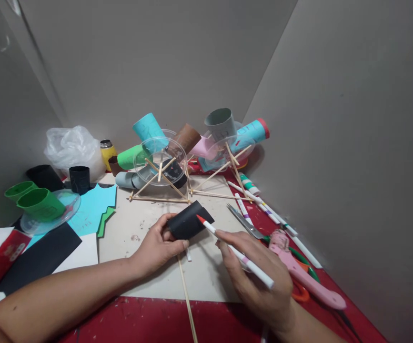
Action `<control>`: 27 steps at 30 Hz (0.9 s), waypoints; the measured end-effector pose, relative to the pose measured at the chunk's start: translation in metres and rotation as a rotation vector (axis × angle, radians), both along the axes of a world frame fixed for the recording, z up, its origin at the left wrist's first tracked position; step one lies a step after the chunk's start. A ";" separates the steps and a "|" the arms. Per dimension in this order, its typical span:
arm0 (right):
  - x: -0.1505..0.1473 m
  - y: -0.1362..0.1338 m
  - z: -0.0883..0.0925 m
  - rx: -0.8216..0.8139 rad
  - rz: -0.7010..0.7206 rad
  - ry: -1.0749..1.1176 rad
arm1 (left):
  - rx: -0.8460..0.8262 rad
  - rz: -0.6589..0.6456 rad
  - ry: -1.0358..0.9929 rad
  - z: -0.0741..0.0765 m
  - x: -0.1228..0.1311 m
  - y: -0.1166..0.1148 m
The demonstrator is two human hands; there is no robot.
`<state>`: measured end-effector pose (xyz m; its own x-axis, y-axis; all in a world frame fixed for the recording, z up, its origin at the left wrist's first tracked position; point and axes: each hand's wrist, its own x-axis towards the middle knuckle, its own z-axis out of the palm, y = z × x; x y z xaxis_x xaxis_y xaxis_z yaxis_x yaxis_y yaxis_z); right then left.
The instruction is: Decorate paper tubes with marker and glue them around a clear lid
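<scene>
My left hand [158, 245] is closed on a rolled black paper tube [188, 221], held just above a beige board [135, 257]. My right hand [256, 271] grips a white marker with a red tip [233, 250]. The red tip touches the tube's right end. A long wooden skewer [188, 305] lies on the board below my hands, running toward the front edge.
Two wheel models of coloured paper cups on stick frames [163, 157] [227, 138] stand at the back. Markers [263, 207], scissors [245, 221] and a pink glue gun [302, 274] lie at right. Green cups on a clear plate [38, 202], blue and black sheets and a plastic bag [72, 147] sit at left.
</scene>
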<state>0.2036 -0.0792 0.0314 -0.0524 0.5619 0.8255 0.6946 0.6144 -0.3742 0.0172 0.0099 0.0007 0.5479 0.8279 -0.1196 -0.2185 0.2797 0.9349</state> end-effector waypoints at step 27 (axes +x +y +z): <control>-0.001 0.003 0.000 -0.015 -0.010 -0.057 | 0.031 0.000 0.091 0.002 0.001 -0.004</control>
